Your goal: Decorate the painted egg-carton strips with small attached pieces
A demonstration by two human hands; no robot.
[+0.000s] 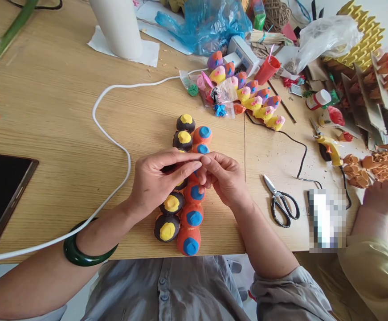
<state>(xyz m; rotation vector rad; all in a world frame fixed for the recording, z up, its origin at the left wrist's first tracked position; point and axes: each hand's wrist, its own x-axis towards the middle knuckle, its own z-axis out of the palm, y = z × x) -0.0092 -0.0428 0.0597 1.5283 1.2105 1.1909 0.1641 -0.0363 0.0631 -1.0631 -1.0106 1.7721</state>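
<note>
Both hands meet at the fingertips above two rows of painted, rounded pieces. My left hand (160, 174) has thumb and forefinger pressed together, pointing right. My right hand (223, 176) is closed in a pinch against the left fingertips. Whatever lies between the fingers is too small or hidden to make out. Beneath them runs a row of dark pieces with yellow tops (172, 203), beside a row of orange pieces with blue tops (194, 218). The hands cover the middle of both rows.
Scissors (283, 203) lie right of my right hand. A white cable (113, 138) curves across the left. Farther back are purple and yellow painted pieces (254, 103), a red cup (267, 70) and a white roll (118, 26). Another person's hand (384, 198) is at right.
</note>
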